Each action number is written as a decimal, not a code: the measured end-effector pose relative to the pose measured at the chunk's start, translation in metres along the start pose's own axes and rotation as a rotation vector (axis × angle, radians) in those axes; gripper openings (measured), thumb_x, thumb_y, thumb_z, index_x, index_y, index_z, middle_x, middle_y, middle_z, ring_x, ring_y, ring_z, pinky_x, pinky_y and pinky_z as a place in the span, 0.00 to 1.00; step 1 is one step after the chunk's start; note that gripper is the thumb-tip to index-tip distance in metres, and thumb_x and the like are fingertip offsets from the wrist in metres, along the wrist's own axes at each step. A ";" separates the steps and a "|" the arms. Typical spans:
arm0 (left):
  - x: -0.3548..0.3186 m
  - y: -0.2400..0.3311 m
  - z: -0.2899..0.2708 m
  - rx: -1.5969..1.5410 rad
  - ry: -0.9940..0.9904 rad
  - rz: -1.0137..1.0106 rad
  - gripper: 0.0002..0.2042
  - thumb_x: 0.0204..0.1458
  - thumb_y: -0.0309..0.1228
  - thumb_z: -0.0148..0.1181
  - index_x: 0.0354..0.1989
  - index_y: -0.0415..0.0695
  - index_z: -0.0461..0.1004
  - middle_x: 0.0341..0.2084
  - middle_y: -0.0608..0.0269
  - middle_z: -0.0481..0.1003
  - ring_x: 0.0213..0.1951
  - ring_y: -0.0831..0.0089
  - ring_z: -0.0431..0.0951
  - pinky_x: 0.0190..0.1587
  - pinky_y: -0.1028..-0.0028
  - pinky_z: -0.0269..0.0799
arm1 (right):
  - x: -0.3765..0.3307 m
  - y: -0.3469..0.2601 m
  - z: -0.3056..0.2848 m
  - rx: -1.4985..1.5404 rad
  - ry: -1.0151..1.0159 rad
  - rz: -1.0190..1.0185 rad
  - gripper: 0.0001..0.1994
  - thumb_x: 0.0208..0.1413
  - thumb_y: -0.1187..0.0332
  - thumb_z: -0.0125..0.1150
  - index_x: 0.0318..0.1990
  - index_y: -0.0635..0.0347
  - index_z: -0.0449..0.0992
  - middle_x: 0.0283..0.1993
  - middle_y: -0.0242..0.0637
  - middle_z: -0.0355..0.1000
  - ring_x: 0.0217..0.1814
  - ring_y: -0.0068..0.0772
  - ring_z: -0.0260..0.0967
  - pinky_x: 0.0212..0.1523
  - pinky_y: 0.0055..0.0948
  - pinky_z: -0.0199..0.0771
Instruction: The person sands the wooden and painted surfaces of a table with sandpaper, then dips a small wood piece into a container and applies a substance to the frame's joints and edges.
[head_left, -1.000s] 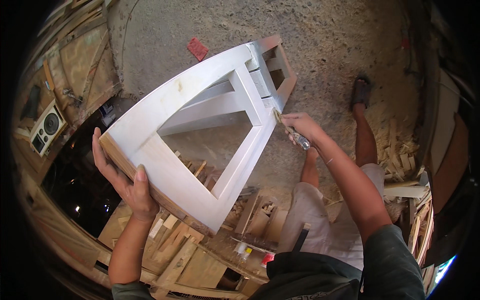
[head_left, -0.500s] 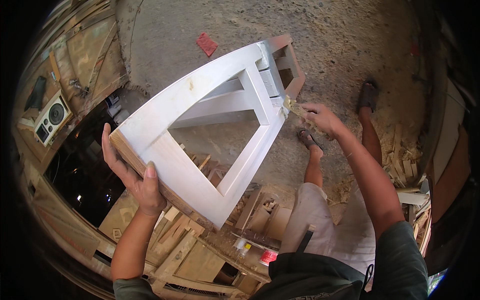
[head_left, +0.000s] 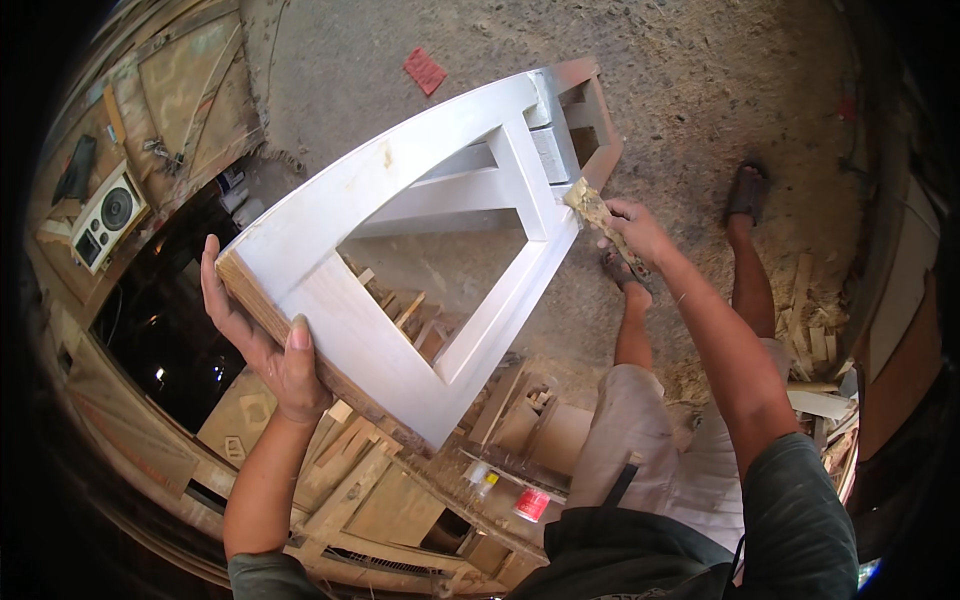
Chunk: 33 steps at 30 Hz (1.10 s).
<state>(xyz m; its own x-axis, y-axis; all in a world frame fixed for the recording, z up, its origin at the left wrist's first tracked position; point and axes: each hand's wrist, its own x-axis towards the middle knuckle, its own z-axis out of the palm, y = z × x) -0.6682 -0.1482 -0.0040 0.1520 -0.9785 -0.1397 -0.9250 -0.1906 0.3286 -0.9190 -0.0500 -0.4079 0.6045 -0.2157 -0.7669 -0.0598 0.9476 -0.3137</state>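
A white-painted wooden frame (head_left: 330, 215) with a curved top rail and cross pieces is tilted up in front of me. My left hand (head_left: 265, 345) grips its near bare-wood edge, thumb on the white face. My right hand (head_left: 632, 228) is closed on a folded piece of sandpaper (head_left: 592, 208), pressed against the frame's right rail near its far end. My legs and sandalled feet (head_left: 745, 190) stand on the ground below.
Sandy concrete floor (head_left: 700, 70) with a red scrap (head_left: 425, 70). Wooden offcuts (head_left: 400, 310) lie under the frame, timber pieces (head_left: 815, 340) at right. A speaker (head_left: 105, 215) sits at left. A red-capped container (head_left: 530, 503) rests on the wooden bench (head_left: 390, 500).
The frame has swung so its far end points more to the upper right. My right hand slid with the sandpaper further up the right rail. My left hand keeps its grip.
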 end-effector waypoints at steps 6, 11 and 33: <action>-0.002 -0.001 -0.005 0.062 -0.007 0.016 0.50 0.50 0.51 0.61 0.77 0.42 0.43 0.76 0.53 0.45 0.74 0.58 0.50 0.75 0.56 0.44 | -0.014 0.009 0.013 0.076 -0.081 -0.032 0.16 0.69 0.70 0.49 0.60 0.65 0.71 0.48 0.36 0.78 0.36 0.24 0.78 0.35 0.24 0.77; 0.000 -0.009 -0.002 0.193 -0.019 0.181 0.45 0.49 0.43 0.58 0.75 0.40 0.47 0.74 0.51 0.50 0.73 0.56 0.51 0.75 0.57 0.43 | -0.042 0.016 -0.014 0.340 -0.002 -0.096 0.19 0.70 0.71 0.48 0.65 0.67 0.65 0.51 0.41 0.75 0.38 0.29 0.76 0.36 0.28 0.78; -0.470 -0.143 0.161 -1.223 0.201 -0.061 0.27 0.55 0.37 0.64 0.63 0.39 0.68 0.58 0.47 0.70 0.62 0.54 0.68 0.67 0.56 0.58 | -0.142 0.150 0.220 -0.788 -0.094 0.253 0.18 0.66 0.69 0.56 0.60 0.68 0.74 0.47 0.36 0.78 0.40 0.23 0.74 0.43 0.26 0.76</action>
<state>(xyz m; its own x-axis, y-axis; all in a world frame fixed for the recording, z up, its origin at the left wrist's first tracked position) -0.6638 0.3518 -0.1360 0.3338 -0.9397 -0.0746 0.0005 -0.0789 0.9969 -0.8388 0.1750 -0.2227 0.5594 0.0352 -0.8282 -0.7205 0.5146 -0.4648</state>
